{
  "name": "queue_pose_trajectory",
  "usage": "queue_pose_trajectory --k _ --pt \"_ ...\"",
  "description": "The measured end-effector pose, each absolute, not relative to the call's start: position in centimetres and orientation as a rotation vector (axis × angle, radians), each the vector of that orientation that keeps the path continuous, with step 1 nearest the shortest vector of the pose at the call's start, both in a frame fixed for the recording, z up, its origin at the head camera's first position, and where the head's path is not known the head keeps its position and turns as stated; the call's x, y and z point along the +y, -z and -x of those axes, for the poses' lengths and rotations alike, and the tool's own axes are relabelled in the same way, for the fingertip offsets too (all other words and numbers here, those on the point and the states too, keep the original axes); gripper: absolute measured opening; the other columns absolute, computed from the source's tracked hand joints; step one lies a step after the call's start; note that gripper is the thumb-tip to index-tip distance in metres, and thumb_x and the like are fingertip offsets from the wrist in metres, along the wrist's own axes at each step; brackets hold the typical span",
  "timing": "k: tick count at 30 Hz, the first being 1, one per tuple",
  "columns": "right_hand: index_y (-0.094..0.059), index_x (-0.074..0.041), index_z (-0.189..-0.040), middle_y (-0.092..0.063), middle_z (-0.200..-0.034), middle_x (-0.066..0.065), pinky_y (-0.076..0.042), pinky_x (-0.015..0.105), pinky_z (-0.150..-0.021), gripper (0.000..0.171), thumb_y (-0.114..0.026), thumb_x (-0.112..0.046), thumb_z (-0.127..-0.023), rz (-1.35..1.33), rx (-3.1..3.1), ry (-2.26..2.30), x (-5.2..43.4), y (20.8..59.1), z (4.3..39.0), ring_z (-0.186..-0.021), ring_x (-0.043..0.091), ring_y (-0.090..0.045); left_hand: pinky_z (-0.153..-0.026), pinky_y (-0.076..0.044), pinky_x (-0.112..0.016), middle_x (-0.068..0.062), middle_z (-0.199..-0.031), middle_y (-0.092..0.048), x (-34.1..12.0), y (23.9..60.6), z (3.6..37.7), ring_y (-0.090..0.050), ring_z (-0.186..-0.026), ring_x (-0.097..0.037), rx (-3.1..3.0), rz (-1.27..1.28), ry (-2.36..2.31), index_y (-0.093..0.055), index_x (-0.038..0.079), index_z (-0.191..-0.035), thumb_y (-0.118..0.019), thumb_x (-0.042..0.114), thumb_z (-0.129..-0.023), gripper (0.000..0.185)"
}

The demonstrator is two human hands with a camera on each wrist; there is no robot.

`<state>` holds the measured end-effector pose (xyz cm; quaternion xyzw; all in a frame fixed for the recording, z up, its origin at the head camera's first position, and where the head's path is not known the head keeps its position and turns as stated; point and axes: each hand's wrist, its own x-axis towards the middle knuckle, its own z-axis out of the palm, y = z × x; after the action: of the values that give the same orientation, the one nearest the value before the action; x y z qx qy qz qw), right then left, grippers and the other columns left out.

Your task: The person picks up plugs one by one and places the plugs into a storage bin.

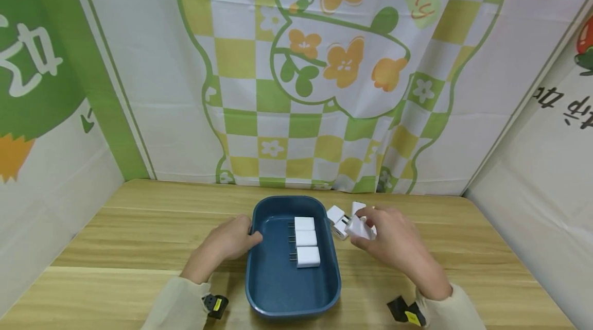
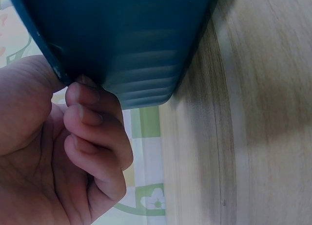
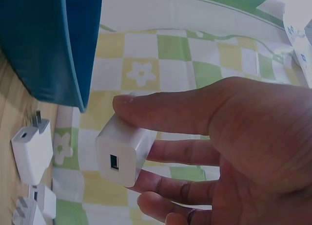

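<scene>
A dark blue tray (image 1: 273,289) sits on the wooden table and holds three white charger plugs (image 1: 306,245) in a row. My left hand (image 1: 229,241) grips the tray's left rim (image 2: 63,74), thumb over the edge and fingers (image 2: 92,118) curled against the outer wall. Just right of the tray, my right hand (image 1: 389,240) pinches one white charger (image 3: 122,152) between thumb and fingers, lifted off the table; its USB port faces the right wrist camera. More loose white chargers (image 1: 338,219) lie beside the tray's far right corner, also seen as chargers (image 3: 31,154) in the right wrist view.
Wooden table (image 1: 116,247) enclosed by patterned green, yellow and white cloth walls (image 1: 301,88) at the back and both sides. Black and yellow wrist devices (image 1: 215,305) sit at both cuffs. Bare tabletop lies left of the tray and at the far right.
</scene>
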<state>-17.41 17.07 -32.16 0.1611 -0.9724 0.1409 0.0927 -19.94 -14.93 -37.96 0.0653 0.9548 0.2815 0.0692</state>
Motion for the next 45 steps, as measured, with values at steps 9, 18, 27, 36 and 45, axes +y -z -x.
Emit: queue_pose_trajectory --k 9,18,27,36,45 --pt "-0.074 -0.014 -0.113 -0.067 -0.093 0.000 -0.046 0.038 -0.067 0.042 -0.088 -0.029 -0.077 -0.540 -2.868 -0.444 16.0 32.2 16.8 -0.090 0.023 -0.060 -0.047 -0.029 -0.027 0.003 -0.052 -0.039 -15.0 38.1 20.1 -0.037 -0.047 -0.013 2.876 -0.202 -0.850 -0.045 0.014 -0.058 -0.061 0.021 -0.094 0.040" --pt "-0.074 -0.018 -0.111 -0.066 -0.091 -0.004 -0.049 0.041 -0.069 0.041 -0.089 -0.030 -0.075 -0.659 -2.797 -0.408 14.9 32.6 16.1 -0.093 0.022 -0.061 -0.047 -0.030 -0.027 0.003 -0.053 -0.040 -14.9 38.0 20.0 -0.038 -0.047 -0.013 2.877 -0.219 -0.843 -0.046 0.014 -0.059 -0.062 0.020 -0.094 0.039" --pt "-0.073 -0.016 -0.113 -0.063 -0.095 -0.005 -0.046 0.033 -0.068 0.044 -0.090 -0.029 -0.074 -0.862 -2.775 -0.325 13.5 32.7 15.9 -0.087 0.016 -0.056 -0.047 -0.030 -0.027 0.003 -0.053 -0.040 -14.9 38.1 20.0 -0.038 -0.047 -0.013 2.870 -0.200 -0.855 -0.046 0.014 -0.059 -0.061 0.020 -0.094 0.039" --pt "-0.073 -0.016 -0.112 -0.062 -0.092 -0.003 -0.042 0.033 -0.067 0.040 -0.087 -0.030 -0.078 -1.074 -2.790 -0.195 11.6 32.7 16.4 -0.082 0.016 -0.051 -0.047 -0.029 -0.027 0.003 -0.052 -0.039 -14.9 38.1 20.0 -0.037 -0.047 -0.013 2.873 -0.199 -0.853 -0.046 0.013 -0.059 -0.061 0.020 -0.094 0.038" --pt "-0.073 -0.019 -0.112 -0.064 -0.097 -0.002 -0.048 0.040 -0.081 0.038 -0.086 -0.033 -0.079 -1.158 -2.895 -0.066 10.3 33.6 17.3 -0.090 0.019 -0.055 -0.047 -0.029 -0.026 0.003 -0.052 -0.039 -15.0 38.0 19.9 -0.037 -0.047 -0.013 2.888 -0.212 -0.846 -0.045 0.013 -0.058 -0.062 0.020 -0.093 0.039"
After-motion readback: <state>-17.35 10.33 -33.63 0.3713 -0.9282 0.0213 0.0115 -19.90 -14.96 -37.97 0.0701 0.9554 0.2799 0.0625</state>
